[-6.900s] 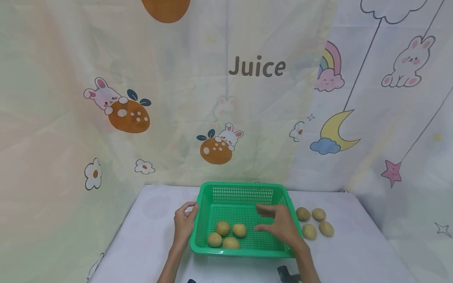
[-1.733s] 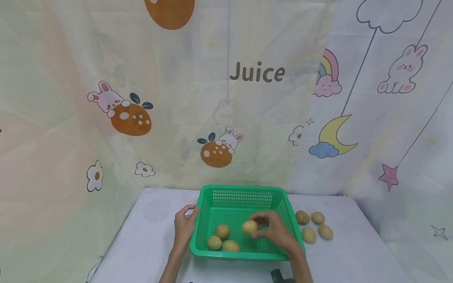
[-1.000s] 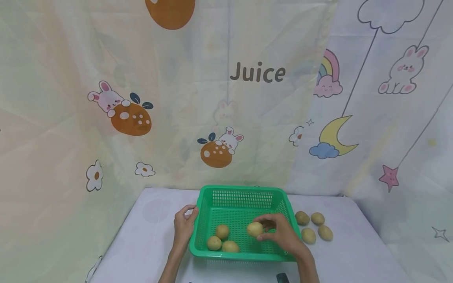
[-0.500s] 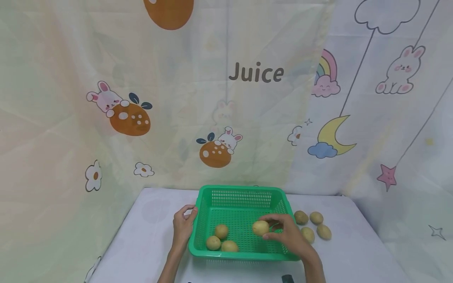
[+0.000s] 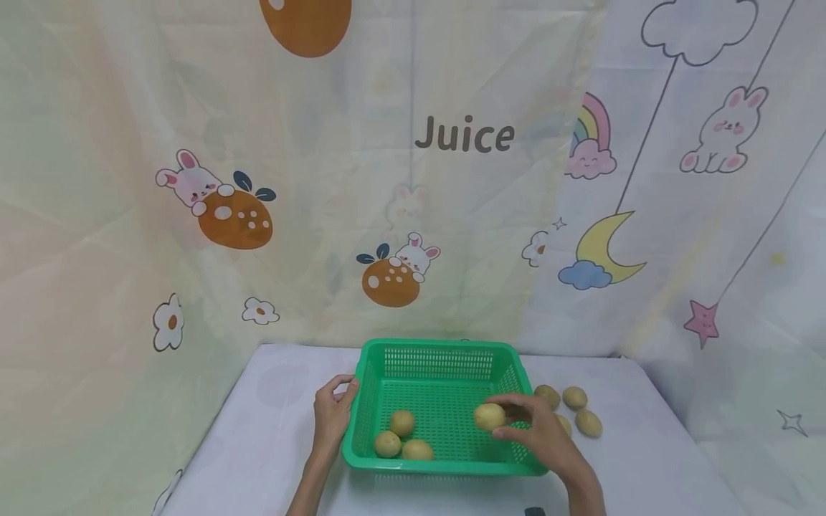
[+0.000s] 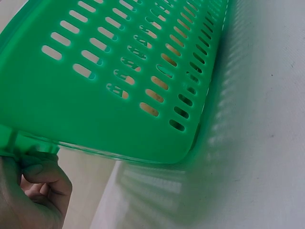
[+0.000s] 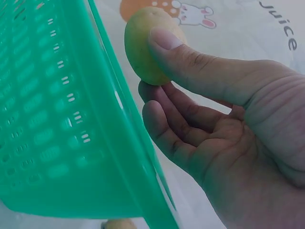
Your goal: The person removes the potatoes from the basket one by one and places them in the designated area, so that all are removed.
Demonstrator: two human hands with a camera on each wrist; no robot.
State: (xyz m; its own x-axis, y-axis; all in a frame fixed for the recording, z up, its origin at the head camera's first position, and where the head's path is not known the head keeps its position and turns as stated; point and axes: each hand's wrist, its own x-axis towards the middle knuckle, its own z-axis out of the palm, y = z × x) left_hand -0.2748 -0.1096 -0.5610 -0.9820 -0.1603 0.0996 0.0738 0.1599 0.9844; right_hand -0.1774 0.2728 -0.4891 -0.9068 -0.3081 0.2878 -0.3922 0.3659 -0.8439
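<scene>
A green plastic basket (image 5: 445,467) with slotted walls stands on the white-covered table. My left hand (image 5: 332,412) grips its left rim; the left wrist view shows the fingers (image 6: 50,183) curled at the rim. Over the basket's right half, my right hand (image 5: 542,433) pinches a yellowish potato (image 5: 489,417) between thumb and fingers. In the right wrist view this potato (image 7: 143,52) is up beside the basket's rim, the lower fingers curled beneath it. Three potatoes sit in the front left of the basket: one behind (image 5: 403,423), two nearer the front (image 5: 388,444).
Several more potatoes (image 5: 589,423) lie on the table just right of the basket, one partly hidden behind my right hand. A curtain (image 5: 464,215) printed with rabbits and oranges hangs behind the table. A small dark object (image 5: 535,512) shows at the bottom edge.
Earlier my right hand was over the basket without a potato. It has since picked one up from inside and moved right with it toward the right rim. My left hand has stayed put.
</scene>
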